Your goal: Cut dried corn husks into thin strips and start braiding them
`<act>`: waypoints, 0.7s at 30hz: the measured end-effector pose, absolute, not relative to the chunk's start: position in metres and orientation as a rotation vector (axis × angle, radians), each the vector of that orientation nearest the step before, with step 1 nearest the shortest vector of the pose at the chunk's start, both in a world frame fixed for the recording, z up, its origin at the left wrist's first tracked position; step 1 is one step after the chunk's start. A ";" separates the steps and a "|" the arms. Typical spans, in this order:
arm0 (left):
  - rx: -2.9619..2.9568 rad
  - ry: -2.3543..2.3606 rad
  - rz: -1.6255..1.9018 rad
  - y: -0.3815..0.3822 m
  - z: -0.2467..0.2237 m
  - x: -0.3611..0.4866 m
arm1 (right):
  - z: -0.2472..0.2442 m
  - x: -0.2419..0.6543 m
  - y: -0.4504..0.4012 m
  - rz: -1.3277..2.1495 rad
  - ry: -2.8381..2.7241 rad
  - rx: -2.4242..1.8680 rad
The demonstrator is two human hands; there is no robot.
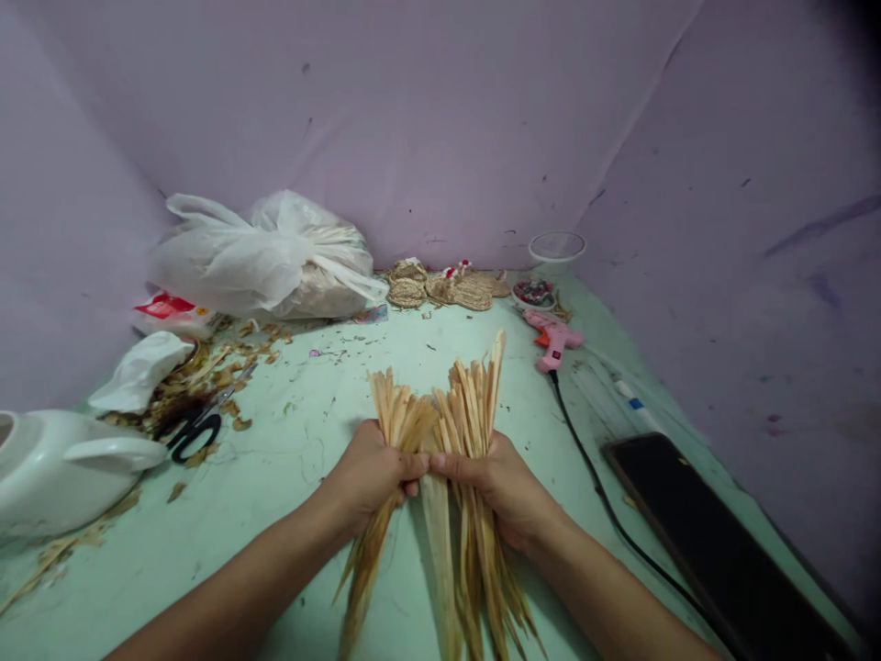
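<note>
My left hand (384, 465) is closed around a bundle of dry, straw-coloured husk strips (399, 418). A second, thicker bundle of strips (474, 413) sits in my right hand (506, 482), whose fingers wrap round it from the right. Both thumbs meet in the middle, by a wide pale husk strip (437, 542) hanging between the bundles. The cut ends point away from me, and the frayed tails hang toward me over the pale green table (295, 551). Most fingers are hidden behind the strips.
Left are a white jug (69, 473), black-handled scissors (196, 436) and husk scraps (234, 367). At the back lie a stuffed plastic bag (268, 262) and woven pieces (464, 286). On the right are a bowl of beads (534, 293), a corded pink glue gun (552, 338) and a dark phone (716, 542).
</note>
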State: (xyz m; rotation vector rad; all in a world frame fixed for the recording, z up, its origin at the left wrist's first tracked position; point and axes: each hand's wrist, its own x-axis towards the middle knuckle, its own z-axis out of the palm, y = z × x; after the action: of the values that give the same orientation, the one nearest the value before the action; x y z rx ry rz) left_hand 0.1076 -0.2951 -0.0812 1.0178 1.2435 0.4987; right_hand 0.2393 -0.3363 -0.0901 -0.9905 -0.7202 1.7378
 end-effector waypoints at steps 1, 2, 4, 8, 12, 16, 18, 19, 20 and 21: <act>1.014 1.246 0.481 -0.295 -0.081 0.107 | -0.090 0.239 -0.336 1.739 -0.731 -0.977; 1.007 1.239 0.471 -0.295 -0.080 0.107 | -0.090 0.239 -0.336 1.746 -0.744 -0.966; 0.993 1.200 0.473 -0.295 -0.080 0.107 | -0.091 0.239 -0.337 1.766 -0.752 -0.969; 0.984 1.123 0.472 -0.295 -0.082 0.106 | -0.092 0.238 -0.337 1.785 -0.734 -0.986; 1.034 1.114 0.446 -0.295 -0.084 0.105 | -0.091 0.237 -0.338 1.794 -0.729 -0.939; 1.028 1.079 0.458 -0.295 -0.085 0.103 | -0.096 0.237 -0.338 1.810 -0.630 -0.927; 0.999 1.039 0.472 -0.295 -0.084 0.102 | -0.099 0.239 -0.337 1.826 -0.571 -0.939; 0.980 1.024 0.473 -0.294 -0.083 0.102 | -0.100 0.240 -0.336 1.841 -0.538 -0.939; 0.955 1.016 0.476 -0.293 -0.082 0.101 | -0.100 0.243 -0.335 1.851 -0.493 -0.934; 0.926 1.015 0.488 -0.290 -0.081 0.101 | -0.099 0.246 -0.333 1.853 -0.433 -0.928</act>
State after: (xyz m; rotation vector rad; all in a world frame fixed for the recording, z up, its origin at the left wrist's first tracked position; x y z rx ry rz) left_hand 0.1007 -0.2904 -0.0805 0.9259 1.0148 0.4878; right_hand 0.2458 -0.3329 -0.0991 -0.9282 -0.4328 1.8534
